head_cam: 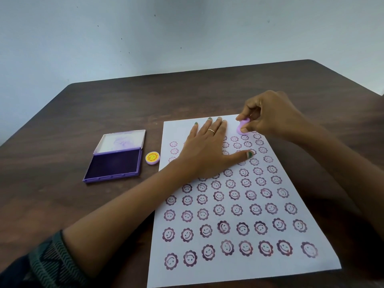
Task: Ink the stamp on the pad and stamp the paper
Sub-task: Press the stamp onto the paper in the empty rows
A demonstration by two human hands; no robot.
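Note:
A white sheet of paper (239,269) lies on the table, covered with several rows of purple smiling-flower prints. My right hand (270,115) pinches a small lilac stamp (242,128) between thumb and fingers and holds it down on the paper near its far right corner. My left hand (207,148) lies flat on the upper part of the sheet, fingers spread. The purple ink pad (113,165) sits open to the left of the paper, its lid (121,141) tipped back.
A round lilac cap with a yellow smiley (152,157) lies between the ink pad and the paper. All of it sits on a dark brown wooden table (83,113) against a pale wall. A patterned sleeve covers my left forearm at the lower left.

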